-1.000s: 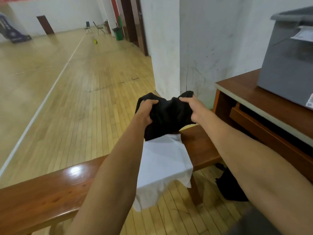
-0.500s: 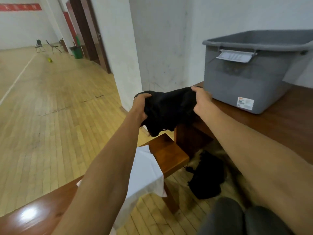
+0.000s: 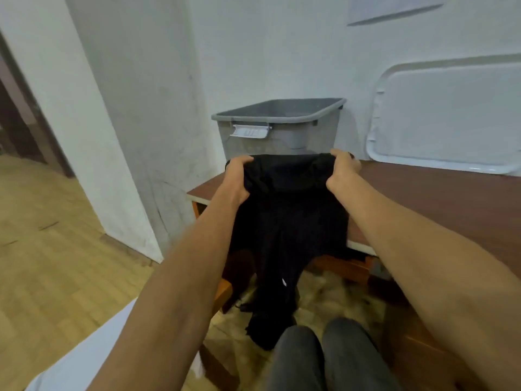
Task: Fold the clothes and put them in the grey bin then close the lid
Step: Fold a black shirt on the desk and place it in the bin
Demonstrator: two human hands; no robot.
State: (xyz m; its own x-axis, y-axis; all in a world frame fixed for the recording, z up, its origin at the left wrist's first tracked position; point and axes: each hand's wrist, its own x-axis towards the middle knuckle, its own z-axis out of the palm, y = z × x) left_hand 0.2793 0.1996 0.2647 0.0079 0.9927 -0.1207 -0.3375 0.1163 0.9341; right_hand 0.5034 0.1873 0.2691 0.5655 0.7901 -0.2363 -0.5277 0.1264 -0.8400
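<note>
A black garment point(image 3: 287, 215) hangs in front of me, its lower part drooping down past the table edge. My left hand point(image 3: 236, 179) grips its top left corner and my right hand point(image 3: 342, 170) grips its top right corner. Just beyond it the grey bin point(image 3: 279, 128) stands open on the brown table point(image 3: 439, 198), against the wall. The bin's white lid point(image 3: 448, 114) leans upright on the wall to the right of the bin. A white cloth point(image 3: 93, 359) lies at the bottom left.
A white pillar point(image 3: 93, 131) stands left of the table, with wooden floor point(image 3: 48, 263) beyond it. Another dark cloth point(image 3: 265, 325) lies on the floor under the table edge. My knees point(image 3: 324, 356) show at the bottom.
I have turned right from the bench to face the bin. Both hands carried the black garment up over the table edge toward the bin, and it now hangs longer.
</note>
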